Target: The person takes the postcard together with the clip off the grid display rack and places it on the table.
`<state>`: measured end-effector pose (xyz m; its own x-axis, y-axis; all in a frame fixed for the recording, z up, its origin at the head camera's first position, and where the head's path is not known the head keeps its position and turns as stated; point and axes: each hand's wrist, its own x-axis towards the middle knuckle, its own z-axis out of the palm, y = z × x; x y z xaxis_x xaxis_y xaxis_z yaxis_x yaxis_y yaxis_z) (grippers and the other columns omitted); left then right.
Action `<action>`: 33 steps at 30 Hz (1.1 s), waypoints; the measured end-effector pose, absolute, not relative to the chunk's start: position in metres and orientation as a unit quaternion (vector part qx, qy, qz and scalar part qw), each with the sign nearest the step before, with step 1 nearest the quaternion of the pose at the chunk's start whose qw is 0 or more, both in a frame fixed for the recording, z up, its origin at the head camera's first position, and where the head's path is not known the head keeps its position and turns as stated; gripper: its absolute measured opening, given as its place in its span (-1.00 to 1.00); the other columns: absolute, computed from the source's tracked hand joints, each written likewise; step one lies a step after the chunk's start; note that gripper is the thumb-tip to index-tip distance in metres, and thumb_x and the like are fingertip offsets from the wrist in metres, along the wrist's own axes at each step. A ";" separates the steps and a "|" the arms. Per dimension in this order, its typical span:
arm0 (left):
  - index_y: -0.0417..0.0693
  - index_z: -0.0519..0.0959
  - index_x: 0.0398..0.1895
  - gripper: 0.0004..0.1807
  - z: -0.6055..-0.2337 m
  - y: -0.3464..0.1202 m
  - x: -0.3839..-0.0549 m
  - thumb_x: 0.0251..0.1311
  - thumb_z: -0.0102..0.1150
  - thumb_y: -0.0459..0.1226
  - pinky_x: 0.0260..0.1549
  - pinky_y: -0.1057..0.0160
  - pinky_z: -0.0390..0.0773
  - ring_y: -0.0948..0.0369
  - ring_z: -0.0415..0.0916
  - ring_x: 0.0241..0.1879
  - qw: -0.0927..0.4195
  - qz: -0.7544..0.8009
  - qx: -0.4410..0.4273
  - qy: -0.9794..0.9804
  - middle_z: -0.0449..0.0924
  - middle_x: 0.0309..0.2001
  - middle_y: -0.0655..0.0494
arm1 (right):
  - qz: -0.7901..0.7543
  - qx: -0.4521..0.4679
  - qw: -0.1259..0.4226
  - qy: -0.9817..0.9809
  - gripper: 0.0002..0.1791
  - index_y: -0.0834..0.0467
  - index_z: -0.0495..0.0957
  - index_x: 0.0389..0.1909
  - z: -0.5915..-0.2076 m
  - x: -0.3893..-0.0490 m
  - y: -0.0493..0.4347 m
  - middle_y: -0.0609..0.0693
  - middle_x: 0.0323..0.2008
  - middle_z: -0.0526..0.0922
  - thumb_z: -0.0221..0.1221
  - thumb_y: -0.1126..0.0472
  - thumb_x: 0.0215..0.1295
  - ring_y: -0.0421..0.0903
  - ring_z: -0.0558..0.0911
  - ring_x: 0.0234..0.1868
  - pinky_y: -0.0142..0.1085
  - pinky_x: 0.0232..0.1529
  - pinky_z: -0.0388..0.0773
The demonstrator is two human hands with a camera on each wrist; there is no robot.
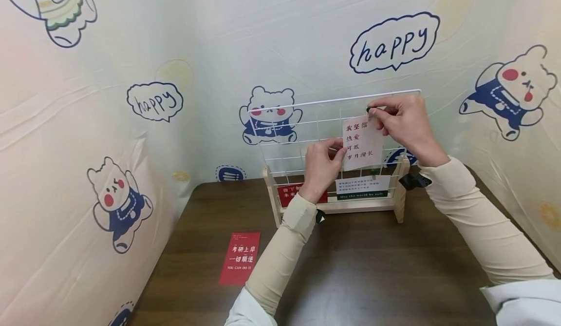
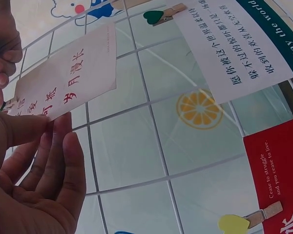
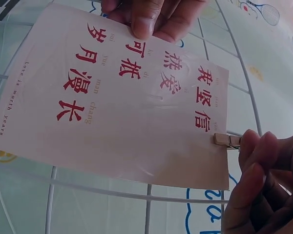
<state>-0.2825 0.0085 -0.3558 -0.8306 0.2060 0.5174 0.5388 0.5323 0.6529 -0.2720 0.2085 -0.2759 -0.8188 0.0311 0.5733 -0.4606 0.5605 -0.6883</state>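
A pale card with red characters (image 1: 363, 143) is held up in front of the white wire grid (image 1: 298, 119). My left hand (image 1: 322, 167) pinches the card's left edge between thumb and fingers. At its top right corner, my right hand (image 1: 405, 124) pinches a small wooden clothespin (image 3: 227, 141), whose tip overlaps the card's edge. Lower on the grid hang a red card (image 2: 278, 170) with a yellow heart clothespin (image 2: 234, 224) and a white-and-green card (image 1: 363, 187) with a green heart clothespin (image 2: 161, 15).
The grid stands in a wooden base (image 1: 350, 208) on a dark brown table (image 1: 372, 267). Another red card (image 1: 240, 258) lies flat on the table, left of my left forearm. A cartoon-printed curtain (image 1: 210, 63) surrounds the table's back and sides.
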 end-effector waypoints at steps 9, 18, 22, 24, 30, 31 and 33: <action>-0.12 0.76 -0.01 -0.81 -0.355 0.007 -0.282 0.41 0.29 -0.29 -0.35 0.52 0.63 0.16 0.82 -0.27 0.197 -0.435 -0.220 -0.850 0.84 -0.12 -0.01 | 0.459 0.131 0.301 -0.825 -0.82 0.26 0.80 -0.10 -0.274 -0.266 0.207 0.07 -0.57 0.71 0.28 0.28 0.44 -0.27 0.52 -0.71 -0.51 -0.61 0.52; -0.10 0.76 0.00 -0.81 -0.355 0.003 -0.280 0.41 0.28 -0.29 -0.31 0.47 0.68 0.17 0.81 -0.28 0.191 -0.442 -0.214 -0.850 0.83 -0.11 0.00 | 0.463 0.134 0.305 -0.822 -0.82 0.24 0.80 -0.10 -0.271 -0.262 0.207 -0.14 -0.62 0.67 0.27 0.27 0.45 -0.26 0.52 -0.71 -0.49 -0.62 0.53; -0.11 0.76 -0.01 -0.82 -0.356 0.000 -0.279 0.41 0.28 -0.31 -0.31 0.45 0.69 0.19 0.79 -0.31 0.193 -0.448 -0.217 -0.846 0.83 -0.12 0.00 | 0.459 0.134 0.298 -0.826 -0.81 0.25 0.77 -0.07 -0.270 -0.260 0.206 -0.17 -0.67 0.63 0.23 0.27 0.47 -0.25 0.51 -0.72 -0.48 -0.64 0.47; -0.12 0.76 -0.02 -0.82 -0.357 -0.002 -0.279 0.40 0.28 -0.32 -0.31 0.45 0.69 0.21 0.77 -0.32 0.194 -0.448 -0.220 -0.844 0.83 -0.14 0.00 | 0.456 0.130 0.294 -0.830 -0.81 0.24 0.74 -0.05 -0.269 -0.259 0.206 -0.19 -0.70 0.59 0.21 0.27 0.49 -0.24 0.49 -0.72 -0.47 -0.66 0.42; -0.13 0.76 -0.02 -0.82 -0.361 -0.010 -0.273 0.41 0.27 -0.32 -0.34 0.47 0.66 0.25 0.70 -0.36 0.179 -0.447 -0.217 -0.849 0.81 -0.16 0.00 | 0.458 0.122 0.272 -0.837 -0.81 0.20 0.70 -0.02 -0.272 -0.255 0.206 -0.12 -0.67 0.59 0.18 0.22 0.52 -0.17 0.48 -0.69 -0.42 -0.64 0.40; -0.13 0.75 -0.02 -0.82 -0.362 -0.011 -0.271 0.41 0.27 -0.31 -0.35 0.48 0.65 0.25 0.68 -0.37 0.175 -0.448 -0.216 -0.850 0.80 -0.16 0.00 | 0.459 0.121 0.270 -0.838 -0.80 0.19 0.70 -0.02 -0.273 -0.255 0.206 -0.13 -0.67 0.59 0.18 0.20 0.52 -0.17 0.49 -0.68 -0.42 -0.64 0.40; -0.12 0.75 -0.01 -0.81 -0.363 -0.015 -0.266 0.41 0.27 -0.30 -0.35 0.47 0.65 0.26 0.67 -0.36 0.168 -0.447 -0.215 -0.852 0.80 -0.15 0.01 | 0.460 0.121 0.268 -0.838 -0.80 0.18 0.70 -0.02 -0.275 -0.254 0.207 -0.14 -0.68 0.59 0.18 0.19 0.52 -0.16 0.49 -0.68 -0.42 -0.64 0.40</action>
